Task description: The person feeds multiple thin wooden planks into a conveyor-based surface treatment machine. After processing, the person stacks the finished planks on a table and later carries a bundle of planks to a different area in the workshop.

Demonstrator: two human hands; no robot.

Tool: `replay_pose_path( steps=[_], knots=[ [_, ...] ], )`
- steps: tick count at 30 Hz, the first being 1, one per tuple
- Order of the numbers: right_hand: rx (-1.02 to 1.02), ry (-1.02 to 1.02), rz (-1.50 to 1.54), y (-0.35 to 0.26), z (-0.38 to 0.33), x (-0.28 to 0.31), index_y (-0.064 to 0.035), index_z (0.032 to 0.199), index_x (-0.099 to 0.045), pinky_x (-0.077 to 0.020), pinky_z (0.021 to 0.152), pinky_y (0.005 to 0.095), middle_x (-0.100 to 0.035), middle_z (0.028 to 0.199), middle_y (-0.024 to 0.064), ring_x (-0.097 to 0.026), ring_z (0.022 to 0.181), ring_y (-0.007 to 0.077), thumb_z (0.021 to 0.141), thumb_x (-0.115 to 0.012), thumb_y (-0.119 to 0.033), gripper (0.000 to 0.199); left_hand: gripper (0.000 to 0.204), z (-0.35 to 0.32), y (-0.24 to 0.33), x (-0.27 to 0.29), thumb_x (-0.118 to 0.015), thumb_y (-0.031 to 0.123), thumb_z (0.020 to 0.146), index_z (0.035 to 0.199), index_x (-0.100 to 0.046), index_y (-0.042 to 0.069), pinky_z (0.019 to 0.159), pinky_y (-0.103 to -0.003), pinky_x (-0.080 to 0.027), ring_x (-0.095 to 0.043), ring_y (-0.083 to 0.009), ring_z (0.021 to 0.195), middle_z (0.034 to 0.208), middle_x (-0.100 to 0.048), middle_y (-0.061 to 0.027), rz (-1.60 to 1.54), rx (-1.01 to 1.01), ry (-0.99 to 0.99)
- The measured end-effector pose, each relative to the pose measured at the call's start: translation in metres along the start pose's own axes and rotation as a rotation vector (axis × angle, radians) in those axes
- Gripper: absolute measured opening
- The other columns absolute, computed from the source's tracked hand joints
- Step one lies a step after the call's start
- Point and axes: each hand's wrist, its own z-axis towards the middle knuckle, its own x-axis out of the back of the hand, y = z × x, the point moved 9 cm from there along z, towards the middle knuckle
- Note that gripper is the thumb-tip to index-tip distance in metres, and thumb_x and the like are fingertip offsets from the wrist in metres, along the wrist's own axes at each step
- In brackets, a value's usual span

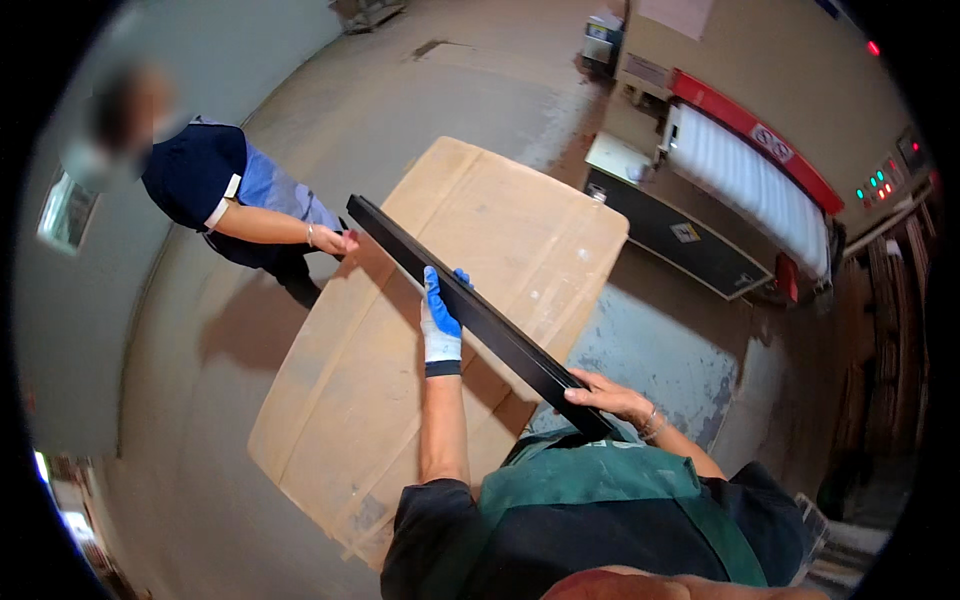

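Together with a co-worker's hand at the far end, we carry the long black strip across mid-frame above the cardboard-covered table. Our gloved left hand wraps it midway, our bare right hand lies curled over the near end; we should keep it level.

Bench sits mid-frame. Long bar runs diagonally over it, upper centre to lower right. Left hand grips bar mid-length; right hand at its near end. Co-worker's hand at far end, upper left. Machine upper right, beyond bench.
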Motion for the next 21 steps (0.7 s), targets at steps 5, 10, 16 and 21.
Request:
replay_pose_path(
  steps=[5, 10, 16, 21],
  knots=[
    [0.008, 0.128, -0.2, 0.0, -0.059, 0.027, 0.0019, 0.141, -0.039, -0.044, 0.098, 0.0345, -0.058, 0.123, 0.0175, -0.055, 0.116, 0.0244, 0.08, -0.078, -0.042, 0.085, 0.046, -0.035, -0.07, -0.081, -0.063, 0.048, 0.092, 0.105, -0.061, 0.003, 0.076, -0.037, -0.056, -0.067, -0.0239, 0.085, 0.094, -0.068, -0.0119, 0.129, 0.046, -0.057],
    [0.13, 0.281, 0.024, 0.054, -0.107, 0.068, -0.0003, 0.143, -0.035, -0.0407, 0.101, 0.0376, -0.05, 0.129, 0.019, -0.049, 0.124, 0.0269, 0.08, -0.08, -0.035, 0.085, 0.047, -0.057, -0.16, -0.149, -0.062, 0.049, 0.093, 0.108, -0.061, 0.004, 0.079, -0.038, -0.055, -0.067, -0.0229, 0.088, 0.095, -0.067, -0.0114, 0.209, 0.148, -0.149],
    [0.081, 0.598, -0.215, 0.038, -0.179, 0.155, -0.0013, 0.143, -0.033, -0.0389, 0.102, 0.0391, -0.05, 0.128, 0.0208, -0.049, 0.124, 0.0314, 0.077, -0.077, -0.016, 0.08, 0.05, -0.042, -0.268, -0.262, -0.063, 0.05, 0.092, 0.109, -0.06, 0.003, 0.074, -0.034, -0.055, -0.066, -0.0212, 0.084, 0.092, -0.066, -0.0091, 0.317, 0.206, -0.284],
    [0.018, 0.838, -0.045, 0.122, -0.214, 0.223, 0.0017, 0.143, -0.035, -0.0473, 0.093, 0.039, -0.059, 0.118, 0.0208, -0.058, 0.111, 0.0301, 0.071, -0.07, -0.01, 0.081, 0.044, -0.053, -0.414, -0.344, -0.065, 0.041, 0.093, 0.111, -0.06, 0.001, 0.071, -0.034, -0.054, -0.066, -0.0211, 0.082, 0.096, -0.068, -0.0126, 0.401, 0.406, -0.477]
  ],
)
